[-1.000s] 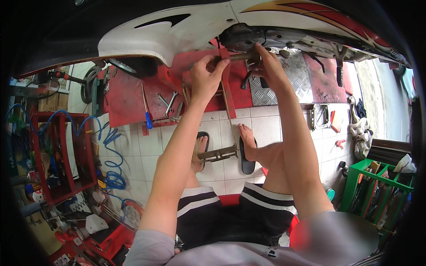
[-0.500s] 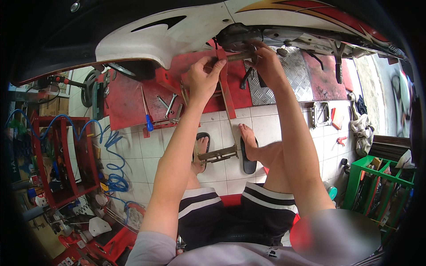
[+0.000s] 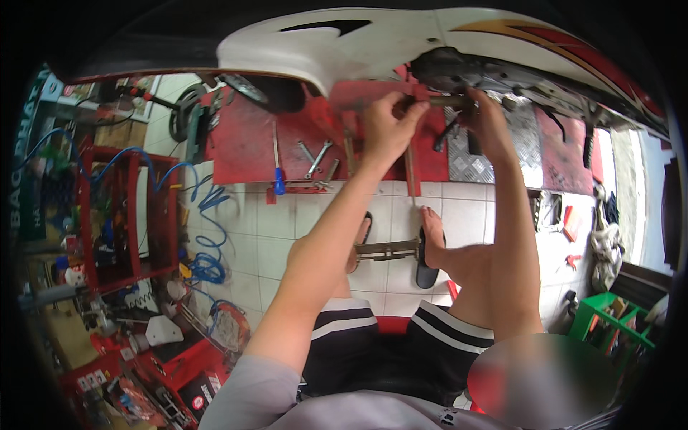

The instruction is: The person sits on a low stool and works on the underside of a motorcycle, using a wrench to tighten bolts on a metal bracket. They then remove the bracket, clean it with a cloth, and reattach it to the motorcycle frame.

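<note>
Under the white motorbike fairing (image 3: 287, 46), my two hands work at a short metal rod (image 3: 448, 102) that lies level between them. Closed fingers of my left hand (image 3: 390, 125) pinch at the rod's left end, against the top of an upright red metal bar (image 3: 412, 168). My right hand (image 3: 493, 132) is closed round the right end of the rod, below the dark engine casing (image 3: 438, 68); its fingertips are partly hidden. A black pedal or lever (image 3: 446, 135) hangs just below the rod.
On the red lift platform (image 3: 244, 143) lie a blue-handled screwdriver (image 3: 279, 179) and wrenches (image 3: 313, 159). A metal bracket (image 3: 387, 251) stands between my feet. A blue coiled hose (image 3: 208, 265) and red shelf (image 3: 132, 215) are left; a green rack (image 3: 595, 315) is right.
The view has swung left, so everything sits further right in it. Both hands remain at the rod; my right hand's fingers have come lower around its end.
</note>
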Available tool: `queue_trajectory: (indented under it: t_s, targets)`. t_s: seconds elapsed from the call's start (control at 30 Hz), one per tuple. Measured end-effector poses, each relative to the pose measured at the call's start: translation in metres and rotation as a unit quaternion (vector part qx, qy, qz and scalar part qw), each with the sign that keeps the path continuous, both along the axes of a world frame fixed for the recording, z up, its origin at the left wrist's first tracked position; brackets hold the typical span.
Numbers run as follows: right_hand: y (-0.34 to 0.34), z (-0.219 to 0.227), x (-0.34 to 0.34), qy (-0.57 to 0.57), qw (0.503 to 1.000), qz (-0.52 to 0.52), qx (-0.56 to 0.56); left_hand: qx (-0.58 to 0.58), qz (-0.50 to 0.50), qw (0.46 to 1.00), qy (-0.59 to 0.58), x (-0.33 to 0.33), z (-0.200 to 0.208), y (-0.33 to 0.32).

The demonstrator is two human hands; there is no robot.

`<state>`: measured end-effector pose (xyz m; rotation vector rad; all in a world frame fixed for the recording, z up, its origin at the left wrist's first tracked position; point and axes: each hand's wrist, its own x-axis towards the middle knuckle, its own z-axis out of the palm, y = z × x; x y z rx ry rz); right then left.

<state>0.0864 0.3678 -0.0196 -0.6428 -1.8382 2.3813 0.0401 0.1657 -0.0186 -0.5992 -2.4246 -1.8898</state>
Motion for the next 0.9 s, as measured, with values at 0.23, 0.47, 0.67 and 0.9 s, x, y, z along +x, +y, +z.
queue_trajectory:
  t_s: [0.23, 0.47, 0.67, 0.9]
  targets:
    - [0.000, 0.000, 0.001, -0.023, 0.998, -0.050, -0.028, -0.031, -0.005, 0.999, -0.009, 0.000, 0.010, -0.003]
    - [-0.004, 0.000, -0.002, 0.104, 0.990, -0.054, -0.083, -0.006, -0.022, 1.000, -0.009, -0.003, 0.001, -0.001]
    - [-0.010, 0.008, 0.001, -0.009, 0.999, -0.025, 0.023, 0.017, -0.039, 0.999, -0.030, -0.005, -0.005, -0.002]
    - [-0.006, 0.005, 0.003, -0.006, 0.999, -0.047, -0.025, 0.029, -0.050, 0.998, -0.036, -0.008, -0.011, 0.000]
